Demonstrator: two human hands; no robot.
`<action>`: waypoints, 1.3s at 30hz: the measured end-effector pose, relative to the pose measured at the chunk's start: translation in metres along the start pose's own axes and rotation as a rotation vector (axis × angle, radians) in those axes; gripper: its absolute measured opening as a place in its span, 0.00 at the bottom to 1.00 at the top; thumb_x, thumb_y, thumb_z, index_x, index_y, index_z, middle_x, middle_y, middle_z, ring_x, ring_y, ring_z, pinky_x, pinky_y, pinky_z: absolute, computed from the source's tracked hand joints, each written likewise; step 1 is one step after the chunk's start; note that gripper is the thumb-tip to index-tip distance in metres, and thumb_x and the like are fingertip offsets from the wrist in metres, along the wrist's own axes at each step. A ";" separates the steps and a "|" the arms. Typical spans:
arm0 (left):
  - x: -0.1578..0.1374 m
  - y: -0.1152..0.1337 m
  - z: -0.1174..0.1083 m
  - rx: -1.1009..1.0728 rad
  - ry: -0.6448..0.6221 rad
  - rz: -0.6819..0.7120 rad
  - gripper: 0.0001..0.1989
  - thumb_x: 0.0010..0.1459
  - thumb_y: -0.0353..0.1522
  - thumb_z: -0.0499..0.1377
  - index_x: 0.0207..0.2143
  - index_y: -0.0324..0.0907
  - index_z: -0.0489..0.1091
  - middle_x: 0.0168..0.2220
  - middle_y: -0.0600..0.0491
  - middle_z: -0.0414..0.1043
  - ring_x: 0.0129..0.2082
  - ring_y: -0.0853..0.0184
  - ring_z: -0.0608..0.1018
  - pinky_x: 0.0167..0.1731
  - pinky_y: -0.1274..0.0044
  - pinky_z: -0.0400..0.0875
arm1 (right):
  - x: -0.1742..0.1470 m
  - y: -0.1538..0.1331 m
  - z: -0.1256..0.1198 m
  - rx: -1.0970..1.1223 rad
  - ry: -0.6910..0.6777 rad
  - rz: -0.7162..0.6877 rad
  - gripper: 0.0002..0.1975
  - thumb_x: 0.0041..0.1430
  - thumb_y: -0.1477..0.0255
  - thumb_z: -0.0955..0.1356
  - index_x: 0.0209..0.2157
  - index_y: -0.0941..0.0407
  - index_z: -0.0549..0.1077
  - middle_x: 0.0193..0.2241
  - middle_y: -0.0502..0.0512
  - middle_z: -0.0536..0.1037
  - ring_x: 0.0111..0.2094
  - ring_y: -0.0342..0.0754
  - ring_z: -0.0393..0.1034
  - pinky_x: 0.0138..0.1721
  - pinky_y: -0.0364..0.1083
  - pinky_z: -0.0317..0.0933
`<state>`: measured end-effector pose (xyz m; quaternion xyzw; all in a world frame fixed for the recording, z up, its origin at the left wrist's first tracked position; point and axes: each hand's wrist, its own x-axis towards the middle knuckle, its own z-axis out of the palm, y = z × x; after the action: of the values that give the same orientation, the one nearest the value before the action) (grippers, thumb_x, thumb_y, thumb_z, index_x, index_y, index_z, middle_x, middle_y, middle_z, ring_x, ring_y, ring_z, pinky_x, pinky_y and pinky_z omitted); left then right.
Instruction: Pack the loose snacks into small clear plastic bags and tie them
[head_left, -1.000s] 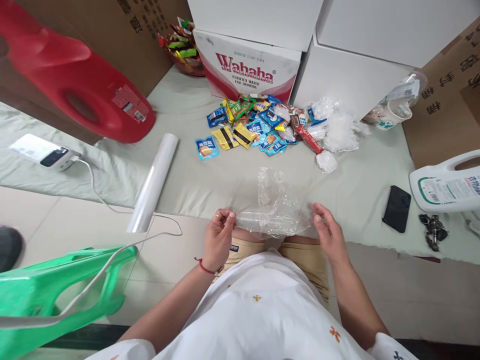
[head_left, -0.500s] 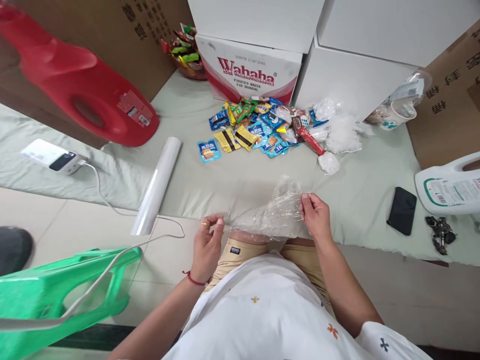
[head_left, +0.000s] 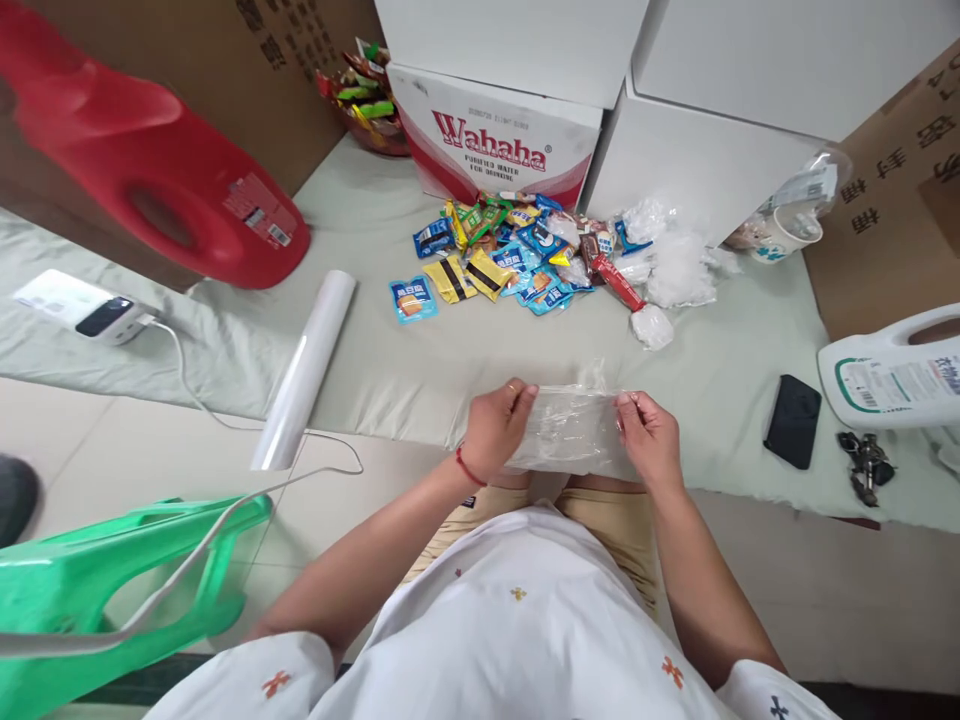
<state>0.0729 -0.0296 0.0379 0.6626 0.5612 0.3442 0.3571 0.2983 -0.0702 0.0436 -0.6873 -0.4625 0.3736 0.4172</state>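
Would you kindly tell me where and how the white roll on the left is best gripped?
Grip the white roll around its middle, probably from above and across its width: it is a slim cylinder lying on the cloth, with its near end jutting past the edge.

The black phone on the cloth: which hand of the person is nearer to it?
Right. The right hand is to the left of the black phone, with a gap between; the left hand is farther left.

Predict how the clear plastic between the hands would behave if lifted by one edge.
The clear plastic is probably floppy, since it wrinkles between the left hand and right hand. It looks thin and see-through, so likely light. Its shine suggests it may be slippery.
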 end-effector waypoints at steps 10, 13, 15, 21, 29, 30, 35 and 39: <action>-0.001 -0.045 -0.034 -0.350 0.285 -0.337 0.21 0.65 0.49 0.55 0.25 0.45 0.62 0.18 0.60 0.56 0.18 0.71 0.59 0.21 0.77 0.54 | 0.011 0.026 -0.025 0.189 0.051 0.151 0.24 0.55 0.46 0.72 0.31 0.54 0.75 0.17 0.45 0.67 0.16 0.40 0.55 0.16 0.42 0.49; -0.003 -0.059 -0.046 -0.411 0.329 -0.482 0.21 0.64 0.50 0.55 0.27 0.46 0.61 0.14 0.61 0.54 0.15 0.71 0.57 0.18 0.77 0.50 | 0.017 0.031 -0.036 0.212 0.088 0.205 0.26 0.51 0.44 0.73 0.30 0.55 0.74 0.16 0.44 0.66 0.15 0.39 0.53 0.15 0.42 0.46; -0.004 -0.062 -0.055 -0.277 0.359 -0.474 0.21 0.65 0.50 0.54 0.27 0.45 0.62 0.15 0.61 0.56 0.16 0.70 0.59 0.19 0.76 0.52 | 0.020 0.033 -0.043 0.212 0.100 0.231 0.26 0.50 0.44 0.74 0.29 0.55 0.74 0.16 0.44 0.65 0.14 0.39 0.52 0.15 0.42 0.45; 0.017 -0.035 -0.044 0.200 0.253 0.013 0.17 0.66 0.46 0.54 0.44 0.43 0.71 0.44 0.45 0.73 0.47 0.56 0.73 0.47 0.67 0.67 | 0.022 0.034 -0.039 0.142 0.016 0.189 0.26 0.54 0.44 0.72 0.31 0.55 0.75 0.18 0.45 0.68 0.15 0.39 0.54 0.16 0.42 0.47; 0.082 -0.022 0.025 0.456 -0.011 -0.002 0.15 0.64 0.42 0.57 0.30 0.42 0.71 0.37 0.41 0.72 0.45 0.49 0.71 0.44 0.63 0.63 | 0.025 0.021 -0.079 -0.063 -0.343 0.098 0.28 0.57 0.47 0.72 0.51 0.51 0.79 0.40 0.55 0.83 0.43 0.54 0.76 0.44 0.50 0.68; 0.084 -0.024 0.029 0.439 -0.030 0.027 0.14 0.65 0.39 0.56 0.28 0.42 0.69 0.35 0.43 0.72 0.43 0.51 0.72 0.43 0.64 0.63 | 0.031 0.017 -0.086 -0.052 -0.341 0.085 0.29 0.57 0.47 0.72 0.54 0.49 0.78 0.46 0.56 0.82 0.49 0.57 0.75 0.49 0.52 0.67; 0.076 -0.024 0.031 0.248 -0.024 0.146 0.13 0.69 0.36 0.49 0.31 0.44 0.67 0.31 0.50 0.70 0.33 0.61 0.71 0.36 0.72 0.61 | 0.073 -0.004 -0.065 -0.019 -0.233 0.031 0.30 0.49 0.49 0.77 0.52 0.48 0.78 0.44 0.54 0.82 0.47 0.55 0.75 0.49 0.53 0.67; 0.067 -0.022 0.019 0.166 0.029 0.151 0.14 0.70 0.39 0.49 0.32 0.45 0.65 0.25 0.55 0.65 0.27 0.65 0.69 0.32 0.74 0.58 | 0.096 -0.010 -0.017 0.035 -0.406 0.093 0.24 0.44 0.51 0.78 0.36 0.54 0.80 0.23 0.47 0.75 0.25 0.44 0.66 0.28 0.44 0.61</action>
<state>0.0871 0.0376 0.0127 0.7253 0.5413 0.3320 0.2659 0.3383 0.0186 0.0465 -0.6112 -0.4981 0.5314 0.3097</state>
